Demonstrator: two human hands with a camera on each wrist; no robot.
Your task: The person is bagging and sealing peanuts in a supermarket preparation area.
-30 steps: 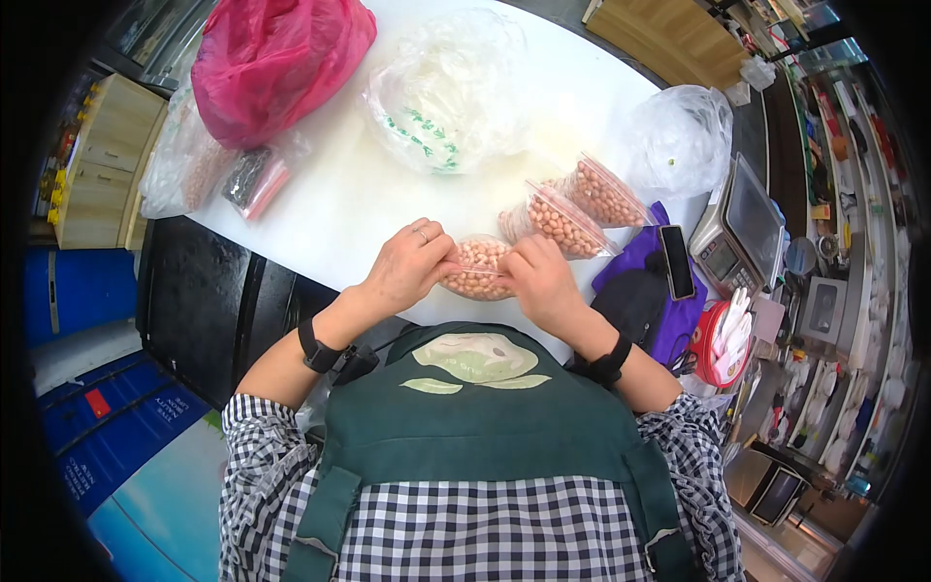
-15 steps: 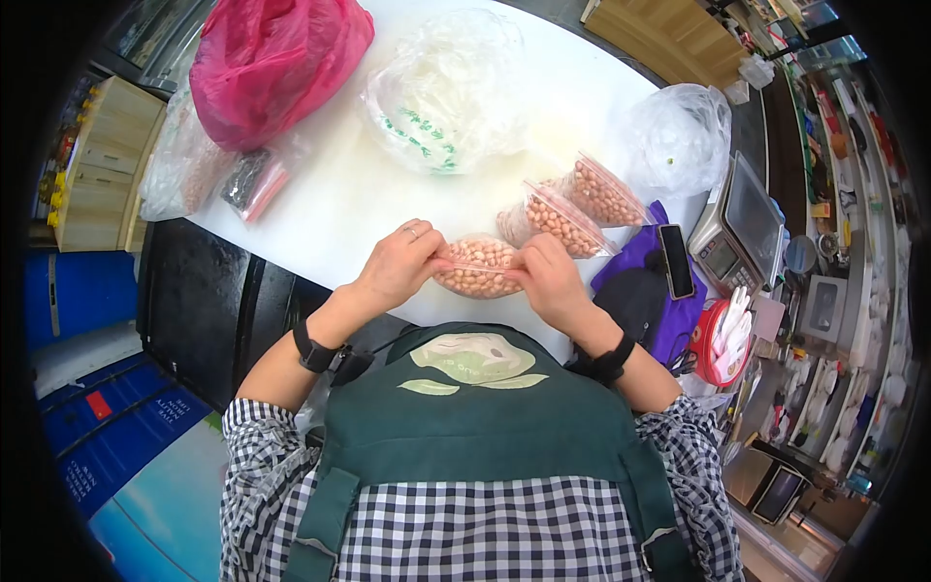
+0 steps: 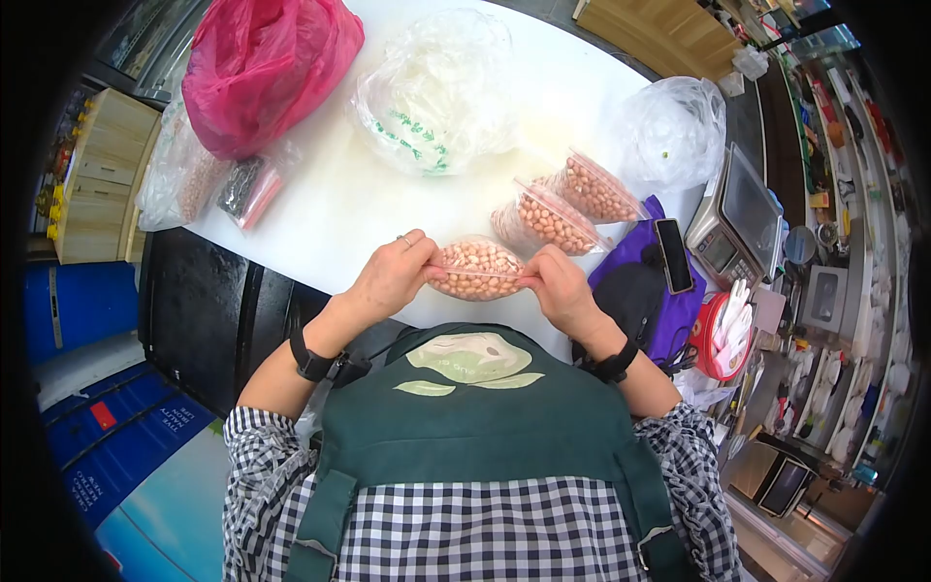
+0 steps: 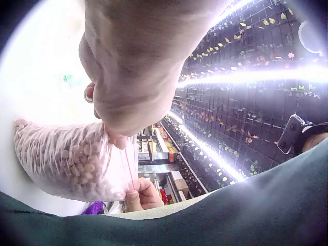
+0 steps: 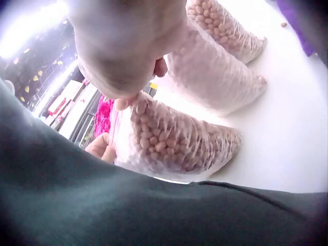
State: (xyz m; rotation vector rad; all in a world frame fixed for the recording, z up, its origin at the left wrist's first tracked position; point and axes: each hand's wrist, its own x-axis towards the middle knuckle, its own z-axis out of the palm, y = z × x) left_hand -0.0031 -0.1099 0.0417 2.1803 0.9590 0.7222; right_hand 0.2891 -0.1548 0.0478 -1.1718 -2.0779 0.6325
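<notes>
A clear zip bag of peanuts (image 3: pixel 477 283) stands at the table's near edge, its pink zip strip stretched between my two hands. The left end of the strip is pinched by my left hand (image 3: pixel 390 277), which wears a ring. At the other end, my right hand (image 3: pixel 562 289) pinches the strip between thumb and finger. The left wrist view shows the bag upright and bulging, with the pink strip (image 4: pixel 129 166) along its top. Two more zip bags of peanuts, a nearer one (image 3: pixel 548 221) and a farther one (image 3: pixel 593 189), lie just beyond my right hand.
A pink plastic bag (image 3: pixel 267 78) and a clear bag with green print (image 3: pixel 436 97) lie on the white table (image 3: pixel 320 209). To the right are a crumpled clear bag (image 3: pixel 669 131), a scale (image 3: pixel 737 218), a phone (image 3: pixel 674 255) on a purple bag (image 3: pixel 684 315), and a red tub (image 3: pixel 713 344).
My hands have spread slightly apart along the strip, the right moving outward and the left drawing back a little. The peanut bag stays between them, more of its strip showing.
</notes>
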